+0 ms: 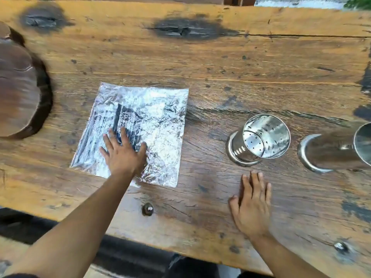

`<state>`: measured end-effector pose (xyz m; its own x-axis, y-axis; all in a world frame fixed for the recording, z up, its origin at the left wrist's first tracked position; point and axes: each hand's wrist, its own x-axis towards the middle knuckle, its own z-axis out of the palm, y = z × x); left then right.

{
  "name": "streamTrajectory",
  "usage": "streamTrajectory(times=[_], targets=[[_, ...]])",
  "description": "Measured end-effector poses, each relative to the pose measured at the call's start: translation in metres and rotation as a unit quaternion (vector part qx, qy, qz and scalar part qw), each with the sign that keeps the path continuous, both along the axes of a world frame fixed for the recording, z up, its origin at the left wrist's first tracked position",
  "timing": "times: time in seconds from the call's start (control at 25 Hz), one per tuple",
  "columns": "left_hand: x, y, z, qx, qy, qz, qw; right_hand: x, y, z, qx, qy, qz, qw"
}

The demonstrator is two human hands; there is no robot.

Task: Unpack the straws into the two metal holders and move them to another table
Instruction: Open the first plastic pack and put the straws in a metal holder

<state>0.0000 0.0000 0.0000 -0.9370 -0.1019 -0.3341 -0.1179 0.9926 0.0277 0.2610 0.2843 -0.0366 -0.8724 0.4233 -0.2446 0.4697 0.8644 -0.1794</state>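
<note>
A crinkled clear plastic bag (152, 117) lies flat on the wooden table (220, 63), with dark straws (120, 117) showing through its left half. My left hand (122, 153) rests flat on the bag's lower middle, fingers spread over the straws. To the right stands a perforated metal holder (261, 139), upright and empty. A second metal holder (341, 149) stands at the right edge, partly cut off. My right hand (252, 205) lies flat on bare wood just in front of the first holder, fingers apart, holding nothing.
A dark round wooden slab (18, 91) sits at the table's left edge. Two metal bolt heads (147, 209) (340, 247) are set near the table's front edge. Dark burn-like patches mark the far side of the tabletop.
</note>
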Motion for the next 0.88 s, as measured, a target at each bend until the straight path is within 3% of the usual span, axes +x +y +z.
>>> streamTrajectory(times=[0.36,0.64,0.88], targets=[[0.005,0.005,-0.023,0.021,0.040,-0.059,0.997,0.000,0.000,-0.008,0.019,0.029,-0.004,0.999],[0.068,-0.004,-0.014,0.024,0.016,-0.107,0.994,0.000,0.001,-0.006,0.005,0.031,-0.009,0.999],[0.148,-0.029,-0.009,0.038,0.006,-0.248,0.968,0.008,0.015,-0.002,-0.042,0.040,0.023,0.998]])
